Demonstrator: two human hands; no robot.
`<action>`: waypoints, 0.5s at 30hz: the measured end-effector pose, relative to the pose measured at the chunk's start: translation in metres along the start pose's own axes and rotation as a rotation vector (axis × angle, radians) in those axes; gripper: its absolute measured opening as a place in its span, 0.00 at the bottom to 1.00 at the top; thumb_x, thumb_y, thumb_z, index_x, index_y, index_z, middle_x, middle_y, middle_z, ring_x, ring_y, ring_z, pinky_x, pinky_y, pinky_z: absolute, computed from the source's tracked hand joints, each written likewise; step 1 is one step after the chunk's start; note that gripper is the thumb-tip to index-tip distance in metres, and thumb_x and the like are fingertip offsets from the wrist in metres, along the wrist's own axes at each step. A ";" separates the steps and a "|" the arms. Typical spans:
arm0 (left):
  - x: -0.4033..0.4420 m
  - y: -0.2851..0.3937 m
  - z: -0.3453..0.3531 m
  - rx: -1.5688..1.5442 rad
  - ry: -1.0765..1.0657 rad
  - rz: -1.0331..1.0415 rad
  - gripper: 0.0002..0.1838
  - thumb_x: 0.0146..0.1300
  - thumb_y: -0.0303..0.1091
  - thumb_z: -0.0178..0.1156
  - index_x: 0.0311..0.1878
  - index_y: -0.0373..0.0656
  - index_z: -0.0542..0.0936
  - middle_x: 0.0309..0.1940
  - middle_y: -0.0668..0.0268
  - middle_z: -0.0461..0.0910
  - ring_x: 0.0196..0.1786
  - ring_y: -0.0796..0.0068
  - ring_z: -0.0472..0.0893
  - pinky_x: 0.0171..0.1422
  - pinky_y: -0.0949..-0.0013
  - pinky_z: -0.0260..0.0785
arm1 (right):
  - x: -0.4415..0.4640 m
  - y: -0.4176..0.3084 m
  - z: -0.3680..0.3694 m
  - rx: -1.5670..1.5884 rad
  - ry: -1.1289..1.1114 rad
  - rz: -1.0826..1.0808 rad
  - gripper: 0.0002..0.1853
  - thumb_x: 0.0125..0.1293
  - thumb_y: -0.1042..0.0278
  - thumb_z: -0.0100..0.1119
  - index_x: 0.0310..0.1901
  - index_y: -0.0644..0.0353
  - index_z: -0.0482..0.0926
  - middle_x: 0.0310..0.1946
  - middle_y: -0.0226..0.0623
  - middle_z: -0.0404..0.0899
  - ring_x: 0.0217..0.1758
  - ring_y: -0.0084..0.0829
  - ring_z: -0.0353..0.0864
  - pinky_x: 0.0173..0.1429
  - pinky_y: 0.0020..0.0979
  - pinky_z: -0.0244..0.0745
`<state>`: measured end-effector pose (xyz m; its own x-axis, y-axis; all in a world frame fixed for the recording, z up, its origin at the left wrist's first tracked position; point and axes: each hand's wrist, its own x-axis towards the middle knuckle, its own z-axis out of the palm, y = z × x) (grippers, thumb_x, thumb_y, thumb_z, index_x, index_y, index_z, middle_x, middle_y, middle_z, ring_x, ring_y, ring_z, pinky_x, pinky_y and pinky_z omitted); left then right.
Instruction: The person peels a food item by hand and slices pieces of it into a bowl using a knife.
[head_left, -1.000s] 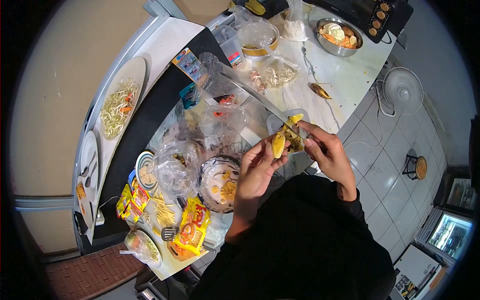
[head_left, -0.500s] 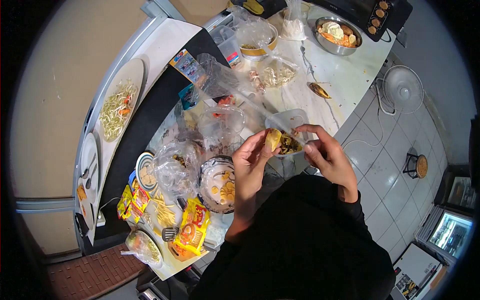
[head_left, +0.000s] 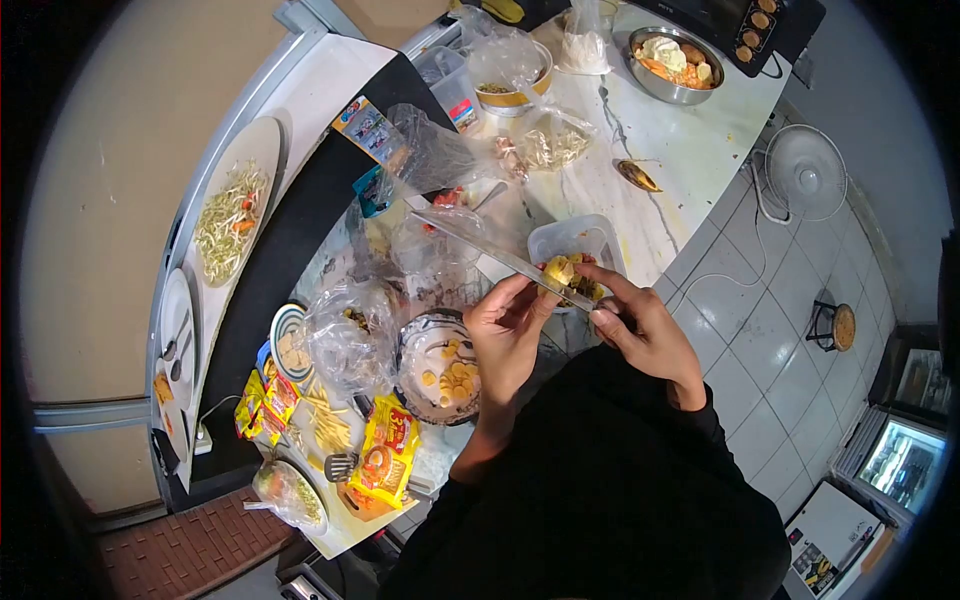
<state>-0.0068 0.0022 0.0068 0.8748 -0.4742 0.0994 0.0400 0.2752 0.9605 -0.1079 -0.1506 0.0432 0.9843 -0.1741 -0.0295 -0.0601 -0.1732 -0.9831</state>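
A pale yellow piece of food (head_left: 557,270) is pinched in the fingers of my left hand (head_left: 508,335). My right hand (head_left: 648,335) grips the handle end of a long knife (head_left: 490,248), whose blade points up and to the left and lies against the yellow piece. Under both hands is a clear plastic container (head_left: 572,232) with dark and yellow peelings in it. To the left of my left hand, a round plate (head_left: 425,400) holds yellow round slices.
Plastic bags (head_left: 350,340) and yellow packets (head_left: 385,455) lie at the left. A dark-spotted peel (head_left: 637,176) and a steel bowl (head_left: 655,85) are on the counter at the upper right. A fan (head_left: 806,172) stands on the tiled floor.
The knife swung away from the yellow piece, then came back down against it, lower than before. My left hand turned the piece. More of the container's far side now shows.
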 end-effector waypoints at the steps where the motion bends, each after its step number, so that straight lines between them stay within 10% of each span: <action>1: 0.000 -0.001 -0.002 0.037 0.005 0.007 0.15 0.60 0.18 0.65 0.50 0.28 0.78 0.42 0.60 0.83 0.44 0.78 0.81 0.51 0.75 0.74 | 0.000 0.002 0.001 -0.006 0.012 -0.020 0.23 0.69 0.66 0.56 0.64 0.61 0.69 0.26 0.48 0.75 0.26 0.38 0.74 0.40 0.34 0.70; 15: -0.007 0.002 0.004 0.105 0.071 0.110 0.15 0.58 0.17 0.66 0.49 0.26 0.78 0.41 0.56 0.84 0.44 0.74 0.83 0.51 0.73 0.76 | 0.000 0.006 0.008 0.086 0.060 -0.025 0.21 0.69 0.66 0.57 0.60 0.65 0.72 0.21 0.40 0.73 0.22 0.27 0.71 0.34 0.30 0.68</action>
<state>-0.0152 0.0029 0.0092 0.9032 -0.3848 0.1902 -0.1052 0.2313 0.9672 -0.1072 -0.1439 0.0358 0.9735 -0.2288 0.0035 -0.0188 -0.0952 -0.9953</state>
